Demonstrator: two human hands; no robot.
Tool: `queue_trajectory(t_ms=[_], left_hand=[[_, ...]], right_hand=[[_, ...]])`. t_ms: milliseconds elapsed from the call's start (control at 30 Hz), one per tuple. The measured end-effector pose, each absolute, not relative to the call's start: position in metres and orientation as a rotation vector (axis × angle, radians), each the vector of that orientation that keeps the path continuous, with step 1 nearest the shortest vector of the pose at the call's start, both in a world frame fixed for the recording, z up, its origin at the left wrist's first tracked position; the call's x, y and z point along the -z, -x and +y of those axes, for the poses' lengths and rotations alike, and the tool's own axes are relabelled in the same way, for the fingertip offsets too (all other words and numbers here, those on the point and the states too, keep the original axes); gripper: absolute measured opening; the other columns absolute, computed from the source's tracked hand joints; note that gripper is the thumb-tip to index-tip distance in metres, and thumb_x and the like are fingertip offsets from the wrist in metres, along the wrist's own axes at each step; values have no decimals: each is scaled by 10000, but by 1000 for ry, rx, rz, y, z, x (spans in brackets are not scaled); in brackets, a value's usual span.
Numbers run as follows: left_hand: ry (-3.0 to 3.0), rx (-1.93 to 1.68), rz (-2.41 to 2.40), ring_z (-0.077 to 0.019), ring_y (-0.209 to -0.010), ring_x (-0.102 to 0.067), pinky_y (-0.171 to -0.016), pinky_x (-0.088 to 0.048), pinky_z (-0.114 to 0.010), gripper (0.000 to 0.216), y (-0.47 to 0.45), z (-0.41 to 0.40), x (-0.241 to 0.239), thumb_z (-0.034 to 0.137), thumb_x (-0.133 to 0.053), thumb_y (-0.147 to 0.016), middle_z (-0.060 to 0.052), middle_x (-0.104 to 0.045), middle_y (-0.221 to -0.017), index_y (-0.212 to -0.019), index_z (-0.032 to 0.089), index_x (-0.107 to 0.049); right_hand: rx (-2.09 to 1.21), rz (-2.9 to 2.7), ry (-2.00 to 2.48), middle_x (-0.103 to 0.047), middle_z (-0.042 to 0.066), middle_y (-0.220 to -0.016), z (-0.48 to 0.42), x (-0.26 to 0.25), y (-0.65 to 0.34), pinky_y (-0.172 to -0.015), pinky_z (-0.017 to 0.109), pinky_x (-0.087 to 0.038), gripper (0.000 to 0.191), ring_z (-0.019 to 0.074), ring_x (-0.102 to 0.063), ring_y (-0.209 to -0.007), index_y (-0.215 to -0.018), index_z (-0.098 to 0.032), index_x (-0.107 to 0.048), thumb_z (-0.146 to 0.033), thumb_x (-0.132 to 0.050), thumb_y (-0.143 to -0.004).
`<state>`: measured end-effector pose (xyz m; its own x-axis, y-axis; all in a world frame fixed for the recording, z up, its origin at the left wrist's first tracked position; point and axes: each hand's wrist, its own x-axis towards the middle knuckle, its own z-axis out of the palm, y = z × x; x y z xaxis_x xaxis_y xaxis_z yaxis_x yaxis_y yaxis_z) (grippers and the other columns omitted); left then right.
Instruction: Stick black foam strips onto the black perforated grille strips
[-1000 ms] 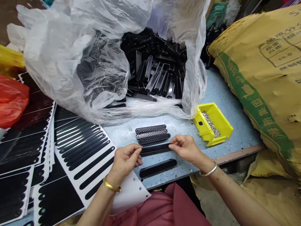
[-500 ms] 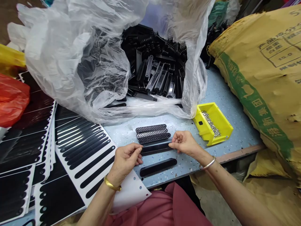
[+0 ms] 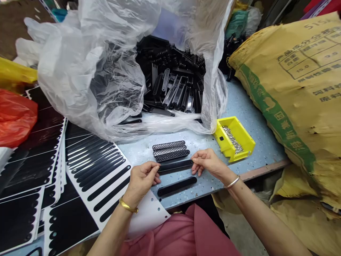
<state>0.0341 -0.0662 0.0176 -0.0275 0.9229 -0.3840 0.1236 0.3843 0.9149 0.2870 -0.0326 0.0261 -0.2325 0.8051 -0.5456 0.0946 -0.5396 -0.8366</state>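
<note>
My left hand (image 3: 142,179) pinches the left end of a long black strip (image 3: 176,165) and my right hand (image 3: 207,161) pinches its right end, holding it flat just over the blue speckled table (image 3: 255,121). Right behind the strip lie three perforated black grilles (image 3: 171,151) side by side. A second plain black strip (image 3: 177,186) lies nearer to me on the table. To my left a white backing sheet (image 3: 98,174) carries rows of black strip stickers.
A big clear plastic bag (image 3: 106,71) full of black plastic parts (image 3: 173,81) fills the back of the table. A yellow bin of small silver pieces (image 3: 234,140) sits at right. A large yellow sack (image 3: 298,92) stands at far right, a red bag (image 3: 16,117) at far left.
Both hands stay on the strip's ends; the right hand's fingers have shifted slightly at its end. The view has tilted a little.
</note>
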Motion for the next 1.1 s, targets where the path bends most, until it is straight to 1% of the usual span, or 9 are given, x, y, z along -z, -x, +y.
queue_trajectory(t_ms=[200, 333, 433, 500, 633, 733, 900, 1000, 1100], left_hand=[[-1172, -826, 1472, -172, -501, -675, -426, -513, -231, 343, -30, -72, -17, 388, -550, -822, -23, -654, -579, -964, 111, -695], [-1769, -1003, 1585, -164, -548, -680, -545, -557, -269, 282, -29, -82, -31, 254, -503, -879, -40, -706, -659, -1055, 137, -690], [-2266, -1158, 1322, -199, -877, -721, -801, -579, -321, 372, -52, -89, -43, 69, -452, -840, -107, -753, -960, -1152, 141, -641], [-2471, -1032, 1056, -237, -1140, -640, -957, -531, -381, 497, -75, -90, -45, 8, -410, -782, -157, -696, -1173, -1240, 109, -576], [-2562, -622, 1014, -327, -1287, -516, -1055, -454, -486, 650, -105, -87, -34, 57, -486, -691, -273, -562, -1333, -1337, -11, -454], [-2526, -624, 1072, -306, -1285, -523, -1084, -429, -479, 593, -92, -88, -24, 51, -469, -733, -256, -576, -1324, -1325, 8, -477], [-2360, -790, 1260, -254, -1221, -589, -1042, -473, -440, 532, -42, -96, -19, 8, -416, -783, -180, -643, -1267, -1287, 103, -559], [-2115, -857, 1482, -264, -1075, -675, -942, -533, -395, 410, -16, -107, -29, 97, -486, -822, -143, -710, -1150, -1187, 162, -661], [-1693, -1009, 1833, -257, -898, -720, -793, -562, -309, 258, 10, -134, -49, 240, -627, -797, -94, -759, -986, -1026, 215, -743]], right_hand=[[-1808, -1022, 1538, -710, 60, -615, -38, -25, -285, -312, 197, -451, 352, 165, -659, -447, -895, -142, -611, -445, -682, -732], [-1620, -1179, 1663, -624, -3, -494, -39, -21, -273, -270, 160, -353, 268, 116, -575, -356, -737, -148, -629, -399, -706, -682], [-1509, -1282, 1666, -577, -16, -446, -41, -20, -269, -290, 165, -335, 245, 98, -532, -339, -641, -153, -633, -391, -669, -683], [-1457, -1375, 1618, -569, -15, -435, -42, -21, -270, -321, 189, -362, 251, 101, -517, -343, -612, -160, -641, -399, -645, -690], [-1343, -1508, 1543, -570, -5, -428, -45, -18, -274, -371, 236, -408, 286, 125, -517, -363, -594, -178, -654, -438, -615, -706], [-1362, -1469, 1594, -579, 5, -442, -45, -13, -274, -351, 242, -400, 315, 135, -526, -360, -627, -177, -663, -485, -632, -688], [-1413, -1402, 1665, -598, 15, -485, -46, -11, -274, -355, 230, -412, 375, 132, -547, -375, -684, -158, -657, -532, -659, -656], [-1383, -1503, 1648, -576, 5, -483, -47, -16, -275, -364, 238, -407, 363, 130, -530, -370, -658, -163, -638, -521, -605, -705], [-1191, -1822, 1542, -554, 3, -484, -44, -21, -278, -416, 249, -401, 362, 130, -514, -410, -596, -170, -634, -455, -516, -787]])
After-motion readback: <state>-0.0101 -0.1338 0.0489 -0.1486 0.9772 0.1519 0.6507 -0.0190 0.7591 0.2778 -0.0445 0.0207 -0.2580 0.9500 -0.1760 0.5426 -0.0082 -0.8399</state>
